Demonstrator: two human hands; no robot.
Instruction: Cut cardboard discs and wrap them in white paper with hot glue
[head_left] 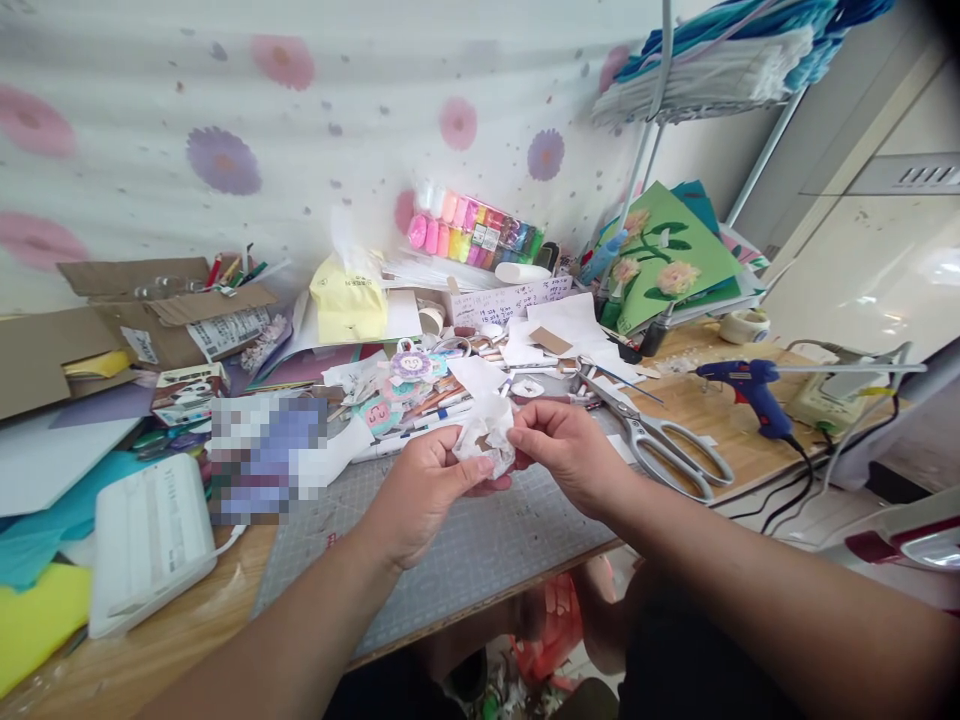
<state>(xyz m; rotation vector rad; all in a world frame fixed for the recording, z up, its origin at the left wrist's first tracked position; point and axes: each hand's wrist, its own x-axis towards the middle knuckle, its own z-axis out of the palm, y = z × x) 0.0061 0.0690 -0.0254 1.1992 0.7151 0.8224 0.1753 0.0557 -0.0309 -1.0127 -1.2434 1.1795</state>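
Note:
Both hands hold one crumpled white tissue paper piece (486, 432) just above a grey cutting mat (465, 550). My left hand (420, 490) pinches its lower left side with thumb and fingers closed. My right hand (566, 450) pinches its right edge, fingers curled. Large grey-handled scissors (660, 440) lie on the mat's right side, close to my right hand. A blue hot glue gun (750, 385) rests further right on the wooden desk.
Paper scraps, pens and small craft flowers (409, 365) litter the desk behind the hands. A white plastic case (146, 540) sits left, cardboard boxes (150, 320) behind it. Coloured clay packs (472, 230), green flower cards (667, 255) and a tape roll (742, 325) stand at the back.

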